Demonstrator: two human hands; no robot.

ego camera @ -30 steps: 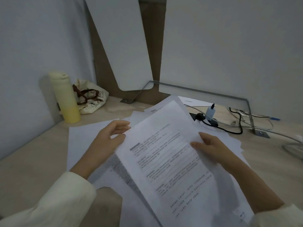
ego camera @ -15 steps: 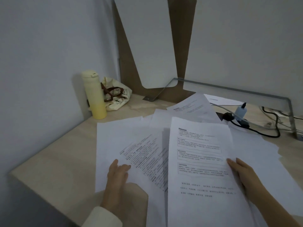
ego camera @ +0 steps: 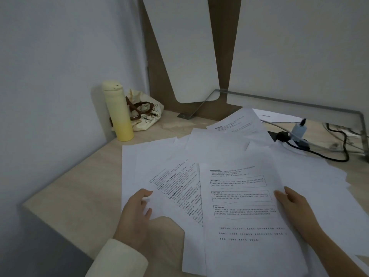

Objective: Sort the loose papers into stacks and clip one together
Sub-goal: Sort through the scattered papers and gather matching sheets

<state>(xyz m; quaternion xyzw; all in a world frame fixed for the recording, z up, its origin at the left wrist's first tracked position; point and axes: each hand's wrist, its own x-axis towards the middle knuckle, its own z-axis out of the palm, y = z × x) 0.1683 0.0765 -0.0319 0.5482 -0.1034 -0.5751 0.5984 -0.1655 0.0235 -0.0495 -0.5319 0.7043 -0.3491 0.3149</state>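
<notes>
Resting my left hand (ego camera: pixel 135 210) flat with fingers spread on the loose papers (ego camera: pixel 159 156), I pinch the printed top sheet's (ego camera: pixel 243 216) edge with my right hand (ego camera: pixel 291 206).

Yellow flask (ego camera: pixel 117 110), tote bag (ego camera: pixel 146 114), perhaps charger (ego camera: pixel 298 129).

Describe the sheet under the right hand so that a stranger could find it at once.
On the desk lies a spread of papers. The sheet is nearest, on top, its right edge held by the right hand. Only it shows three boxed text blocks.
</notes>
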